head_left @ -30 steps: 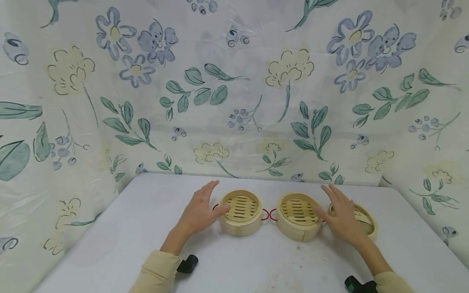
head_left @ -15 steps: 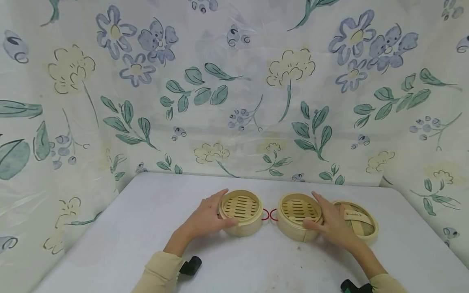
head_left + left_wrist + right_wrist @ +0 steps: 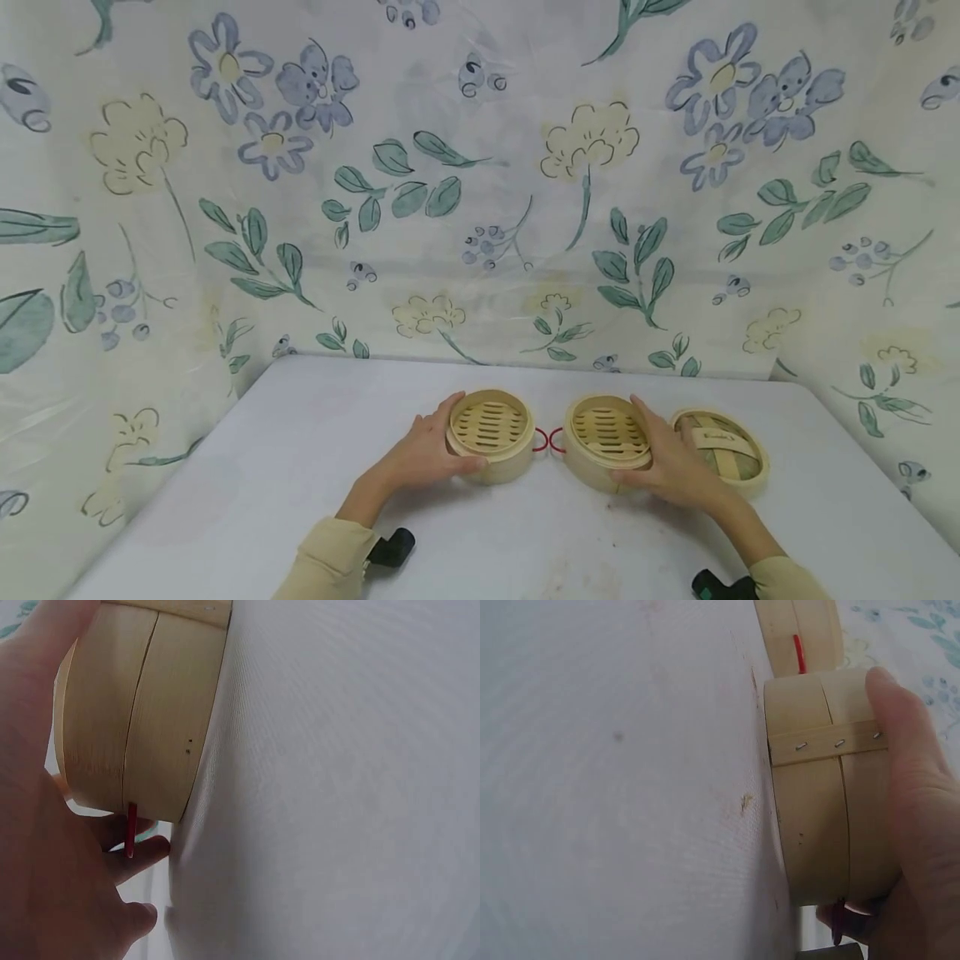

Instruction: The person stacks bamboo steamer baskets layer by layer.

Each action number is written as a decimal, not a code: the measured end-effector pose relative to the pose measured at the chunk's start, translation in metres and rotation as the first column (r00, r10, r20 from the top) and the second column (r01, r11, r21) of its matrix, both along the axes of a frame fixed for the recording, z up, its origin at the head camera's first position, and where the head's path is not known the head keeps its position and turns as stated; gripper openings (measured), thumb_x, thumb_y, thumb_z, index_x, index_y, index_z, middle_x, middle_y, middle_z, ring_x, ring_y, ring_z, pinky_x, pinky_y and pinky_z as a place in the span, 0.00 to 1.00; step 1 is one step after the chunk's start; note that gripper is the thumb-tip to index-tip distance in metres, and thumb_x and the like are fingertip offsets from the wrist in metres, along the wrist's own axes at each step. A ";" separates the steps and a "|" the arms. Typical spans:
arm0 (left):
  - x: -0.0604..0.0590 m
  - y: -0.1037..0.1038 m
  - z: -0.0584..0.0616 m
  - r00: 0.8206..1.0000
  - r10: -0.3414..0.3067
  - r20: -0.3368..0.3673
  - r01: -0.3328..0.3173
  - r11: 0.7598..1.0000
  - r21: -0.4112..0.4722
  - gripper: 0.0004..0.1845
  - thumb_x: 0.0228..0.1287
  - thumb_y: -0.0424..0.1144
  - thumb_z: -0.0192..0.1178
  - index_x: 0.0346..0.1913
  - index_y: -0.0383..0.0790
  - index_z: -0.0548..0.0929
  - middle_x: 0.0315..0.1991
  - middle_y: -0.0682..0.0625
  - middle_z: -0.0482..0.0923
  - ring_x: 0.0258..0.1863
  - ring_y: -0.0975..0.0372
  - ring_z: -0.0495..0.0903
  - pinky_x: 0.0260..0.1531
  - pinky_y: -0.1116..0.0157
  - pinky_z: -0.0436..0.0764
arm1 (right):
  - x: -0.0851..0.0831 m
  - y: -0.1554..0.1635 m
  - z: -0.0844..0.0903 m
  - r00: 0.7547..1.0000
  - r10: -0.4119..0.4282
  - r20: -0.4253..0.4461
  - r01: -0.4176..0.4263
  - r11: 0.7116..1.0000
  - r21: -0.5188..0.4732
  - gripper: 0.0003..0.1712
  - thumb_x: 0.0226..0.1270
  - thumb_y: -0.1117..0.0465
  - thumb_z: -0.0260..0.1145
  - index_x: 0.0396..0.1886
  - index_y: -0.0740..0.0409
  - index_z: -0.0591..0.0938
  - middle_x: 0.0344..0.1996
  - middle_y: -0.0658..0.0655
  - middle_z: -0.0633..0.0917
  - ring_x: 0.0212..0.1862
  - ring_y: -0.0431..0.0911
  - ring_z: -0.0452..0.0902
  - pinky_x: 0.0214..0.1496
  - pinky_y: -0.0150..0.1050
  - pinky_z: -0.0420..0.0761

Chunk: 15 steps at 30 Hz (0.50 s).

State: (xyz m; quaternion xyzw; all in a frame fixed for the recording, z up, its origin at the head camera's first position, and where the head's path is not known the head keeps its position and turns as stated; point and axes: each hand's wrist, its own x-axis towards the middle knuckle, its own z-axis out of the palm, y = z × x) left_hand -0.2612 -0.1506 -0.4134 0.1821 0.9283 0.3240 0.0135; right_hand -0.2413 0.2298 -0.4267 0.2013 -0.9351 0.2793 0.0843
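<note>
Floral sheet behind, white table below: I have the left hand curled round the left bamboo basket, the right hand round the right bamboo basket, baskets upright and slightly apart, lid beside the right hand. I'd guess light, stiff, crackable; best held by the outer wall, not the thin red loops.

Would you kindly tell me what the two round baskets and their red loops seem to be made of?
The left basket and right basket look like bamboo: pale, matte walls with fine grain and slatted floors. The red loops may be plastic or coated wire; their smooth, even colour leaves that open.
</note>
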 end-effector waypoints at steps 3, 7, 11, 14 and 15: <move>0.000 0.002 -0.003 1.000 0.006 0.009 -0.006 1.000 0.007 0.61 0.47 0.67 0.70 0.77 0.41 0.52 0.73 0.40 0.62 0.72 0.44 0.62 0.72 0.42 0.46 | 0.001 0.001 -0.002 1.000 -0.013 0.013 0.013 1.000 -0.008 0.66 0.53 0.37 0.73 0.77 0.67 0.49 0.72 0.71 0.63 0.71 0.68 0.58 0.66 0.76 0.37; 0.000 0.004 -0.005 1.000 0.018 0.012 -0.018 1.000 0.015 0.62 0.45 0.67 0.71 0.77 0.43 0.53 0.73 0.42 0.63 0.71 0.43 0.62 0.73 0.43 0.47 | 0.003 0.002 -0.004 0.999 -0.035 0.036 0.036 0.999 -0.021 0.67 0.53 0.36 0.73 0.77 0.66 0.47 0.72 0.72 0.62 0.72 0.69 0.56 0.68 0.74 0.37; 0.001 0.003 -0.002 0.999 0.035 0.015 -0.035 0.999 0.005 0.62 0.43 0.68 0.71 0.77 0.45 0.53 0.73 0.44 0.63 0.71 0.43 0.62 0.73 0.44 0.47 | 0.002 0.001 -0.004 0.997 -0.058 0.054 0.060 0.998 -0.024 0.69 0.52 0.35 0.73 0.78 0.65 0.44 0.73 0.73 0.60 0.73 0.68 0.53 0.70 0.71 0.37; 0.000 0.001 -0.001 0.999 0.044 0.016 -0.044 0.999 -0.002 0.62 0.42 0.69 0.71 0.77 0.46 0.54 0.73 0.45 0.63 0.71 0.42 0.62 0.73 0.44 0.48 | 0.000 -0.001 -0.003 0.995 -0.081 0.064 0.083 0.996 -0.021 0.71 0.50 0.34 0.73 0.78 0.67 0.44 0.73 0.74 0.59 0.73 0.68 0.53 0.71 0.69 0.37; 0.000 0.001 -0.001 0.999 0.045 0.017 -0.045 0.999 -0.005 0.62 0.42 0.69 0.71 0.77 0.46 0.53 0.73 0.46 0.63 0.71 0.42 0.61 0.73 0.44 0.49 | 0.000 -0.001 -0.003 0.994 -0.088 0.065 0.090 0.996 -0.022 0.72 0.50 0.34 0.74 0.77 0.69 0.44 0.72 0.75 0.59 0.73 0.69 0.53 0.72 0.69 0.37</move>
